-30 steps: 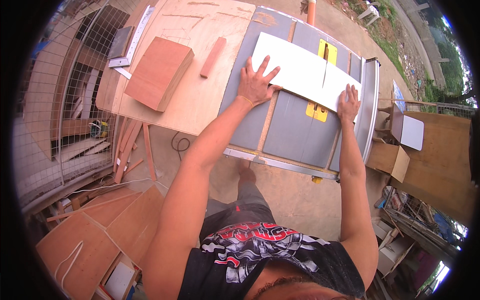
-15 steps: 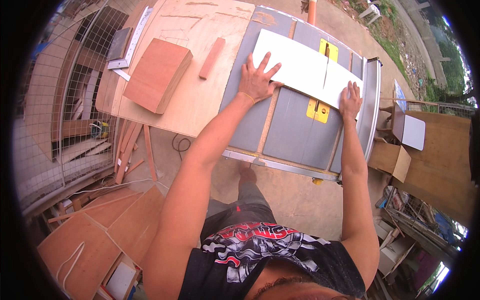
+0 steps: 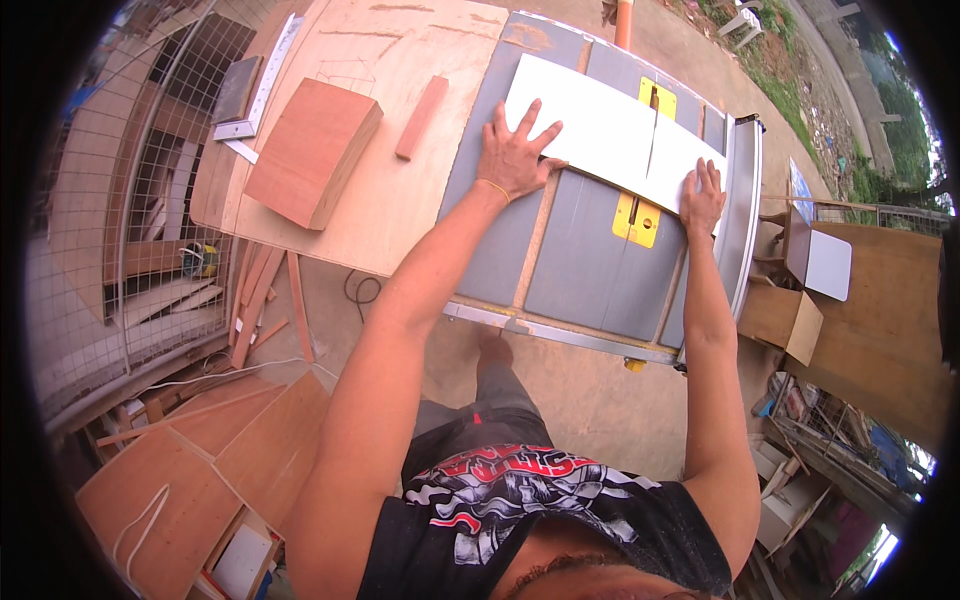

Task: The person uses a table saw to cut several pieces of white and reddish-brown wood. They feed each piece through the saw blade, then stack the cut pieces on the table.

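Observation:
A long white board [image 3: 590, 120] lies flat across the grey table saw [image 3: 590, 260]. A dark slit, the cut line, runs into the board near its right part, in line with the yellow insert plate [image 3: 634, 220]. My left hand [image 3: 515, 155] rests on the board's near left part, fingers spread wide, its thumb by the near edge. At the board's right end, my right hand [image 3: 703, 198] lies with fingers stretched over the top, close to the metal fence [image 3: 738, 190]. Its thumb is hard to make out.
Left of the saw, a plywood top [image 3: 400, 200] carries a reddish wood block [image 3: 310, 150], a narrow wood strip [image 3: 421, 118] and a metal square [image 3: 265, 85]. Wood panels [image 3: 210, 450] lie on the floor at lower left. A brown board [image 3: 870, 320] stands at right.
The white board has slid slightly away from me, with both hands moving along on it. More of the near yellow insert plate shows.

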Available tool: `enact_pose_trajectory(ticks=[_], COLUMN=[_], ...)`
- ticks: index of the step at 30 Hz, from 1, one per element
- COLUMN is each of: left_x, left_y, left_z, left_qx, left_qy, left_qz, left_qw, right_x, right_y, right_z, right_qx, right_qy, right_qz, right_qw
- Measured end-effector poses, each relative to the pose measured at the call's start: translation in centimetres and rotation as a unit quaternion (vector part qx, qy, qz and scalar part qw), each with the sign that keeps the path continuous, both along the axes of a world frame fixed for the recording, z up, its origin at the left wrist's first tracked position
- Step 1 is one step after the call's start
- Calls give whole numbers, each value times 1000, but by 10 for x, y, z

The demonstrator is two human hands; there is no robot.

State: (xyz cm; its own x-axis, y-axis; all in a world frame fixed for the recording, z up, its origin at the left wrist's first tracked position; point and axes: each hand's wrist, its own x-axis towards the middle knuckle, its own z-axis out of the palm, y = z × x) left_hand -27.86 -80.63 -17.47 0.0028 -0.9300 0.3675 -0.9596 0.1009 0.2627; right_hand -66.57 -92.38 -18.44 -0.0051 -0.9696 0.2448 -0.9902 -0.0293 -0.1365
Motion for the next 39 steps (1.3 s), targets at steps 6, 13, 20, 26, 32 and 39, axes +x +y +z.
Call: enact_pose_trajectory(ticks=[6,13,20,26,32,39], left_x=[-2,0,1,2,4,4], left_y=[-4,-11,-21,-26,-33,-38], left_z=[4,5,3,0,-2,-6], left_qx=[16,19,23,21,24,8], left_qy=[9,17,0,-7,-10,-3], left_qz=[8,12,13,14,20,12], left_qw=[1000,1000,1000,1000,999,1000], right_x=[0,1,-3,-3,2,1], right_y=[-6,-14,-25,-30,-32,-39], right_z=[0,-2,-5,-6,-4,-5], right_qx=[0,-11,-19,-17,-17,-18], right_qy=[0,-13,-10,-4,-16,-17], right_qz=[-2,10,14,11,18,20], right_qw=[1000,1000,1000,1000,1000,1000])
